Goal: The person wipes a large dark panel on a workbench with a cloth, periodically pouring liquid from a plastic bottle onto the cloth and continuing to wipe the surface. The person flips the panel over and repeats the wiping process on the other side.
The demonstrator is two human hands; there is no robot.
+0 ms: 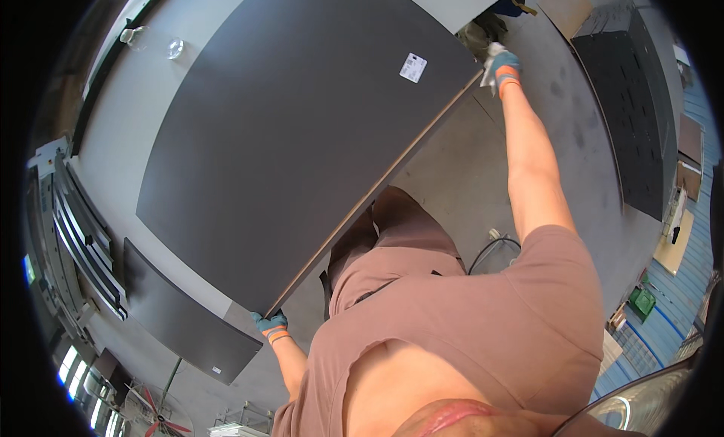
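A large dark grey panel [294,128] with a pale brown front edge lies on a light-coloured work table [113,135]. A white label [413,67] is stuck near its right end. My left hand [273,325], in a grey-blue and orange glove, is closed round the panel's near left corner. My right hand [507,66], gloved the same way, reaches far out to the panel's right corner. Bunched in its fingers is a white cloth [490,69], held against the end of the long edge. The palm sides of both hands are hidden.
A smaller dark panel [181,309] lies at the left, beside long metal profiles [90,245]. Two clear bottles [175,49] are at the far left of the table. A stack of dark panels [633,113] stands right. A black cable [490,248] runs beside me; a fan [158,418] stands lower left.
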